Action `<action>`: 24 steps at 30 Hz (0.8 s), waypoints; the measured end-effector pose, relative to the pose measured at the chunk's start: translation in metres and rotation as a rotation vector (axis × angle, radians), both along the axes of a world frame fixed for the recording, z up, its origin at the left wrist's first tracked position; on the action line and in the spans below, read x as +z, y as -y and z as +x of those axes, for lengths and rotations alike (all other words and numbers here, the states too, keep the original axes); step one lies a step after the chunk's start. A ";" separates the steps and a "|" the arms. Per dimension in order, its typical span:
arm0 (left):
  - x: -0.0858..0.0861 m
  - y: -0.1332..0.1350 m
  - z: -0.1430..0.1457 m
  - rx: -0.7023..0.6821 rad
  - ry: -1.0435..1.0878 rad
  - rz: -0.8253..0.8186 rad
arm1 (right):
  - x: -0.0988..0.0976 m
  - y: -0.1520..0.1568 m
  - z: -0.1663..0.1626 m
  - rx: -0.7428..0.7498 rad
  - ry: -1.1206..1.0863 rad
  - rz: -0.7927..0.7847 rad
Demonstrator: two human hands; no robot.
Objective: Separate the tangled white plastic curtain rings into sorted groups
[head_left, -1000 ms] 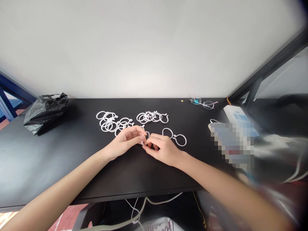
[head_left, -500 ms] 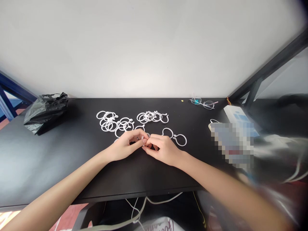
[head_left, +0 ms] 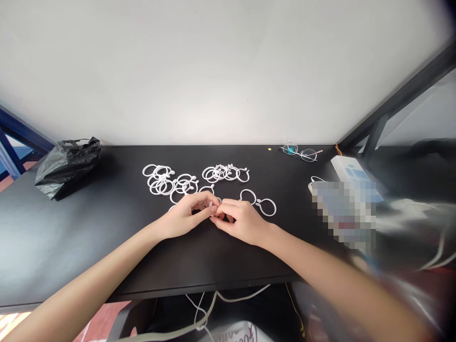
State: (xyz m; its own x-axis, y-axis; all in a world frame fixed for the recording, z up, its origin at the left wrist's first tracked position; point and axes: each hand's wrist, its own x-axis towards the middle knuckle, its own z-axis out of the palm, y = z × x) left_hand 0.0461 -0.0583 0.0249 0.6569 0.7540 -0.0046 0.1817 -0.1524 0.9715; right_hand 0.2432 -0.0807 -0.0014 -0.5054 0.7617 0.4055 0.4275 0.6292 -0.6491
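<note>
My left hand [head_left: 188, 214] and my right hand [head_left: 244, 221] meet over the middle of the black table, fingertips pinched together. Between them a bit of a white plastic ring [head_left: 211, 204] shows; the fingers hide most of it. Just behind my left hand lie loose white curtain-type rings [head_left: 185, 180] with small tabs, some partly covered by that hand. Beyond my fingers is a row of overlapping rings [head_left: 243, 175]. Two more rings [head_left: 268, 207] lie close to my right hand, one touching or nearly touching the other.
On the left stands a crumpled black plastic bag [head_left: 69, 166]. Eyeglasses [head_left: 299, 152] lie at the back by the pale wall. To the right are a white and blue box [head_left: 352, 171], a blurred-out object and a clear plastic bag [head_left: 409, 223]. Cables [head_left: 210, 308] hang below the table's front edge.
</note>
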 end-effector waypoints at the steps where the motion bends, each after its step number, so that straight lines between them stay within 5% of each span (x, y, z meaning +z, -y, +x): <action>1: 0.000 0.000 0.000 0.000 -0.004 0.005 | 0.000 0.000 0.000 0.001 0.000 -0.001; 24: -0.004 -0.001 -0.001 0.017 0.057 -0.038 | 0.000 0.000 -0.001 -0.056 -0.112 0.057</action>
